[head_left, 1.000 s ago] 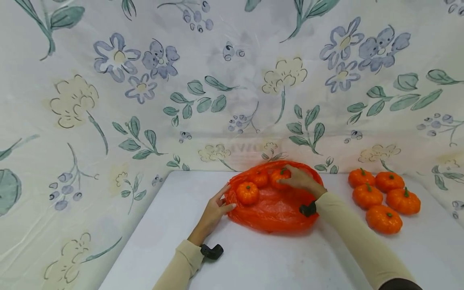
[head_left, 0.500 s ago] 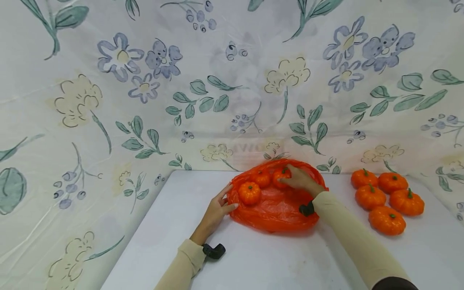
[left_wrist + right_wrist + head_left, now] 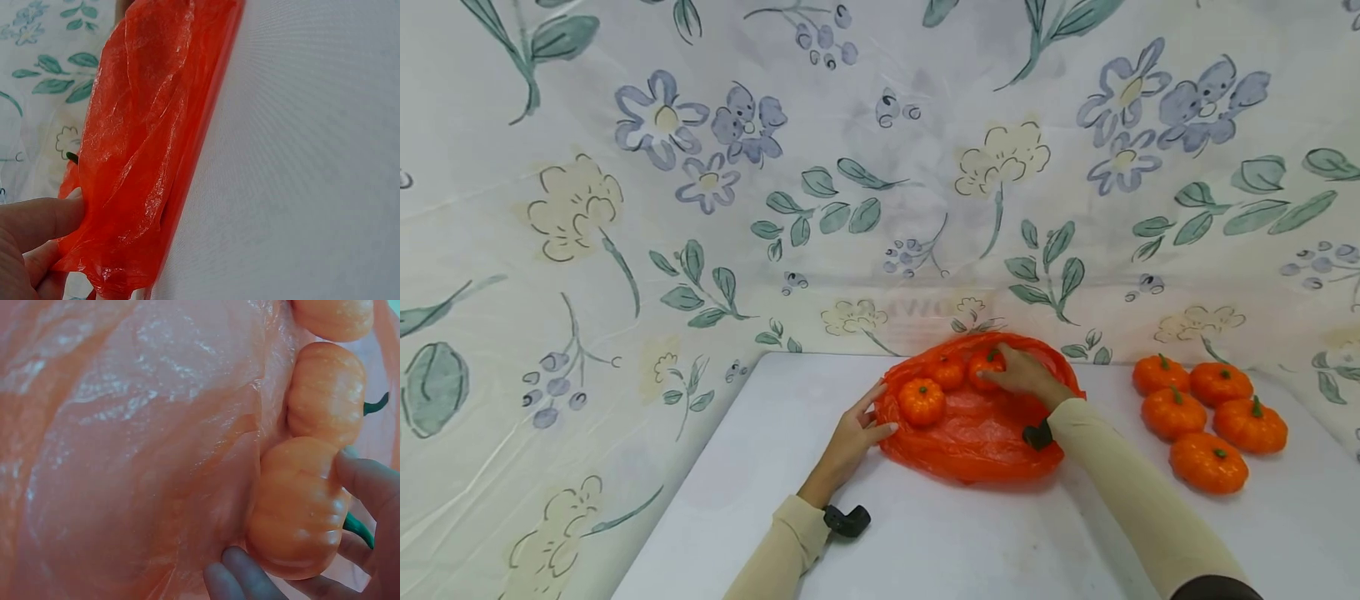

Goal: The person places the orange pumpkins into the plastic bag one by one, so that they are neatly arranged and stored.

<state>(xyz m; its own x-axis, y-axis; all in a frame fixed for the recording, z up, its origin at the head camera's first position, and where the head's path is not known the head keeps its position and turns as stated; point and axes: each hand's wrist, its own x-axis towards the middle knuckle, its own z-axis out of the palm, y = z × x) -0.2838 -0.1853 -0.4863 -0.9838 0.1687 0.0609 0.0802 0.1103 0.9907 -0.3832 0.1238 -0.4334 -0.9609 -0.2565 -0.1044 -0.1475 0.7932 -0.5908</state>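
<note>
At the table's (image 3: 925, 542) far edge, my right hand (image 3: 1026, 375) curls its fingers (image 3: 250, 578) around a small orange pumpkin (image 3: 985, 368) inside the orange plastic bag (image 3: 977, 433), beside two more pumpkins (image 3: 934, 387) already lying in it. My left hand (image 3: 850, 437) pinches the bag's left rim, thumb and fingers (image 3: 44, 215) clamped on the film. Five loose pumpkins (image 3: 1210, 412) sit clustered near the far right corner, well apart from the bag.
</note>
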